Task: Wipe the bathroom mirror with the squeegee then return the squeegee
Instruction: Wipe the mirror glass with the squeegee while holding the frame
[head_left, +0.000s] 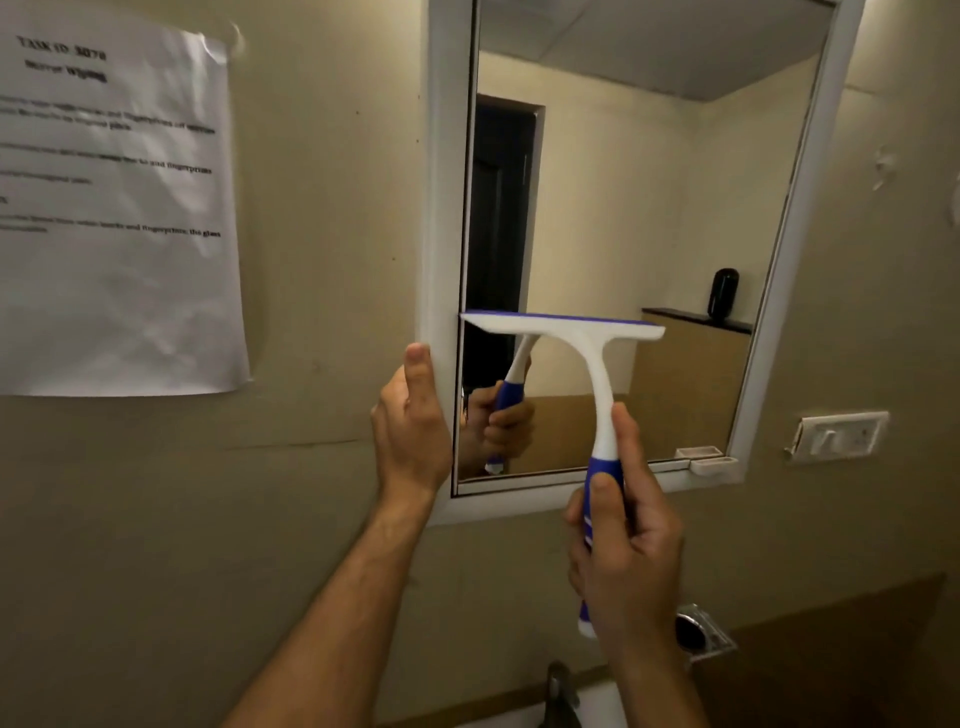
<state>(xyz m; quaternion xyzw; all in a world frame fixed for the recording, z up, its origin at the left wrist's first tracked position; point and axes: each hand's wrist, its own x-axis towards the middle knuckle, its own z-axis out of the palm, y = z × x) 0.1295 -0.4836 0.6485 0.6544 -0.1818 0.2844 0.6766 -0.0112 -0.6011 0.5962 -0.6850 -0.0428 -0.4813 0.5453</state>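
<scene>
A white-framed bathroom mirror (623, 208) hangs on the beige wall ahead. My right hand (631, 551) grips the blue handle of a white and blue squeegee (582, 343), held upright. Its blade lies level against the lower left part of the glass, its left tip at the frame's inner edge. My left hand (410, 421) holds the mirror frame's left side near the bottom corner, thumb on the front of the frame. The glass reflects the squeegee and the hand holding it.
A printed paper sheet (114, 208) is taped to the wall at left. A white switch plate (839, 435) sits right of the mirror. A small white holder (712, 464) sticks out at the frame's lower right. A tap (561, 691) and a chrome fitting (698, 634) lie below.
</scene>
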